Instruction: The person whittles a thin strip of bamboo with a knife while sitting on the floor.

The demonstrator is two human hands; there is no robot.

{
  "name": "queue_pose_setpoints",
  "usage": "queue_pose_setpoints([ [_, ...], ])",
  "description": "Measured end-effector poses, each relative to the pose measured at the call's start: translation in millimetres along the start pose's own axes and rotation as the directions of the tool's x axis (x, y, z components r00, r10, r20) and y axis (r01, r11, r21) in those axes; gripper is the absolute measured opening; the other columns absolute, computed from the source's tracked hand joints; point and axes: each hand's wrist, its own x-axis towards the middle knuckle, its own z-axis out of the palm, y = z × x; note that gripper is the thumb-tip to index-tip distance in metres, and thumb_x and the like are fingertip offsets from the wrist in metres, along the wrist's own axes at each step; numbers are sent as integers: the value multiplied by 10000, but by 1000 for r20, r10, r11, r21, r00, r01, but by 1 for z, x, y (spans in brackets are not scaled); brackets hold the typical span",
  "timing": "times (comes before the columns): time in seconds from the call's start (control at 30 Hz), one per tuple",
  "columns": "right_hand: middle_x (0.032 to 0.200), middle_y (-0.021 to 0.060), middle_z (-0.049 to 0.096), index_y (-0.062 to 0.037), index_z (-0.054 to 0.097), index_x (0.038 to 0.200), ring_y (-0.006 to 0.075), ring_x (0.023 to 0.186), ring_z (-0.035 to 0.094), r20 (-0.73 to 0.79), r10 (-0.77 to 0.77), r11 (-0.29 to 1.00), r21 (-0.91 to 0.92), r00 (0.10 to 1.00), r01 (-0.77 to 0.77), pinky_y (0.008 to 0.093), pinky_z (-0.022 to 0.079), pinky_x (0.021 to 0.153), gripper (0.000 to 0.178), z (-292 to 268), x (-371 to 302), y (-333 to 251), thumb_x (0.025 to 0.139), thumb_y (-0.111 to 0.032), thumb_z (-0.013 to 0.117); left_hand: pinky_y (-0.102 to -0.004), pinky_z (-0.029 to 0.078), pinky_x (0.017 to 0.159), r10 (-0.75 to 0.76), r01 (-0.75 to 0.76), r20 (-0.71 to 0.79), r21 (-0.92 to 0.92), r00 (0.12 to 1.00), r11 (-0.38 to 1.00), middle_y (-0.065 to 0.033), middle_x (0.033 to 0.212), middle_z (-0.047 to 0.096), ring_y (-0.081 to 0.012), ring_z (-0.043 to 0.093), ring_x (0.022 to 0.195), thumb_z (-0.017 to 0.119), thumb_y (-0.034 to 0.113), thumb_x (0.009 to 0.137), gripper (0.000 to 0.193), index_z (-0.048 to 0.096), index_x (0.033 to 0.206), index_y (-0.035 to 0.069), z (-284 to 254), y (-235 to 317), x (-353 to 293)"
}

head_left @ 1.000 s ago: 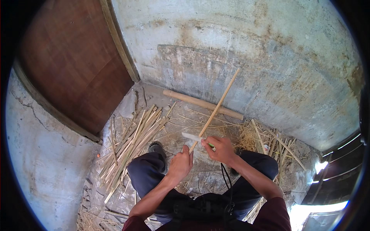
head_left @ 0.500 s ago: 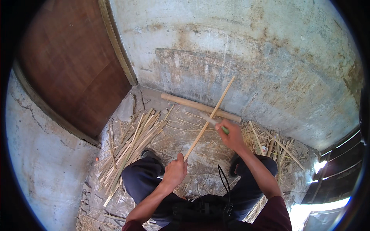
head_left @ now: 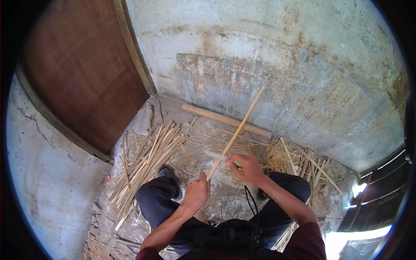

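My left hand is closed round the near end of a long, pale bamboo strip. The strip slants up and away to the right, its far end in front of the wall. In my right hand is a knife with a green handle, gripped in closed fingers. Its blade points left and crosses the strip a little beyond my left hand. Whether the edge bites into the strip I cannot tell.
Left of my legs lies a heap of split bamboo strips. A thick bamboo pole rests along the wall's foot. Shavings and more sticks are piled at right. A brown door stands at far left, near a clear plastic bag.
My right hand has drawn the knife along the strip toward me, from near the pole to close by my left hand. The left hand and strip have stayed nearly in place.
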Motion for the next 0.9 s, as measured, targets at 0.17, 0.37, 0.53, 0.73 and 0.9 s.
queue_pose_setpoints([
  [0.17, 936, 141, 801, -30, 688, 965, 202, 827, 791, 5, 395, 917, -65, 919, -393, 334, 558, 705, 100, -33, 12, 30, 1014, -100, 739, -663, 571, 748, 25, -24, -13, 20, 1000, 999, -356, 796, 709, -572, 716, 765, 572, 258, 1099, 327, 511, 1187, -51, 9, -10, -7],
  [0.37, 711, 60, 636, -9, 632, 937, 109, 683, 590, -379, 78, 989, -83, 922, -118, 333, 457, 651, 158, -47, 13, 83, 1044, -94, 710, -666, 568, 735, 44, -45, 30, 15, 999, 999, -354, 791, 708, -579, 714, 767, 577, 251, 1095, 319, 507, 1189, -46, 7, -6, -10],
  [0.53, 730, 81, 661, -22, 668, 1019, 120, 662, 492, -336, 413, 900, 5, 846, -437, 330, 419, 624, 143, -99, 13, 106, 1046, -153, 717, -671, 564, 721, 57, -58, 52, 8, 997, 998, -354, 789, 706, -580, 712, 759, 591, 235, 1085, 294, 493, 1163, -31, 8, -10, -21],
  [0.73, 814, 115, 727, -23, 663, 1042, 148, 670, 601, -229, 288, 955, -9, 930, -297, 346, 467, 630, 139, -40, -5, 78, 1057, -155, 703, -688, 554, 750, 15, -14, 31, -31, 999, 999, -365, 803, 704, -591, 704, 777, 587, 240, 1086, 298, 502, 1164, -35, 6, -20, -7],
  [0.9, 1009, 172, 810, -1, 653, 1041, 216, 826, 774, 73, 322, 947, -7, 944, -322, 357, 547, 710, 155, 1, -9, 27, 1070, -146, 703, -668, 546, 795, -20, 23, 29, -131, 999, 991, -374, 820, 696, -585, 705, 832, 584, 267, 1098, 326, 553, 1146, -54, -2, -22, 2],
])
